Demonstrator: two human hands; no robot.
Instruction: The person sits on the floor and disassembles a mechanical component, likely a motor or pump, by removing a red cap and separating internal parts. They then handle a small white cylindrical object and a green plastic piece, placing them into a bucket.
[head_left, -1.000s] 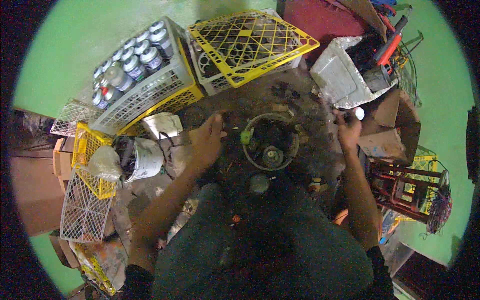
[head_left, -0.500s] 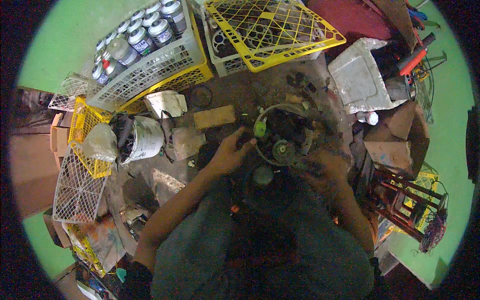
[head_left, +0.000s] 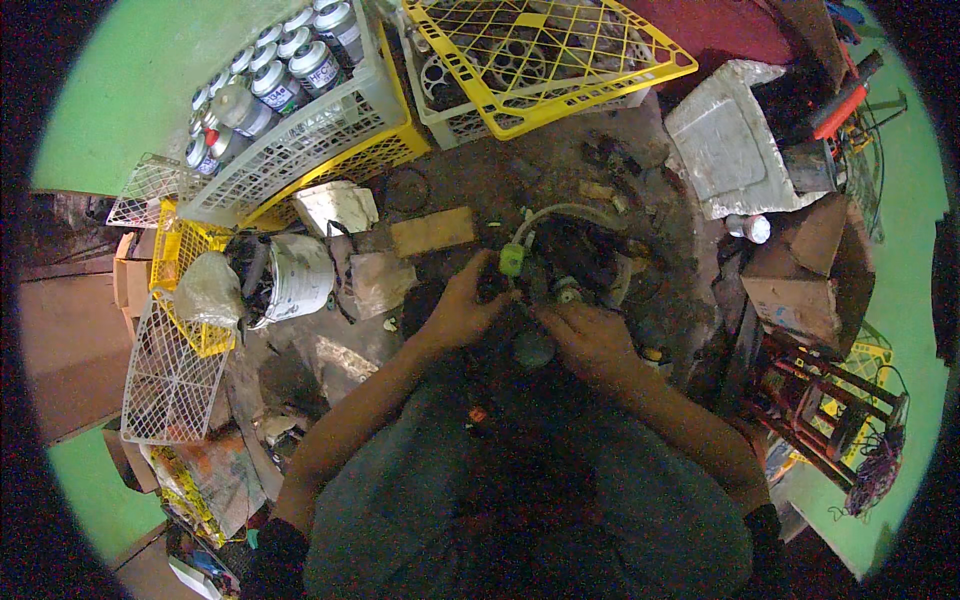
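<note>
My left hand [head_left: 465,308] is closed, its fingers and thumb bent around something dark that I cannot make out. Its fingertips reach the lower left side of a small bright green block [head_left: 511,260]. My right hand [head_left: 592,338] is closed too, its fingertips at a dark part close to the left thumb. Just past the right fingers shows a small round metal hub [head_left: 567,290]. Behind both hands lies a round pan-like ring [head_left: 575,212] with a pale rim and dark parts inside. Below the fingers is a dull grey disc [head_left: 533,348]. Dim light hides the exact grip.
A tan block [head_left: 432,232] and a white bucket [head_left: 302,278] of dark parts stand left. Beyond are a crate [head_left: 330,125] of spray-type cans and a yellow crate lid [head_left: 600,105]. At right are a grey metal cover [head_left: 725,135], a cardboard box [head_left: 795,305] and a reddish frame [head_left: 830,395].
My right hand has moved left and inward, up to the left hand. The round hub now sits partly behind its fingers. The green block has shifted slightly left; the view has shifted a little.
</note>
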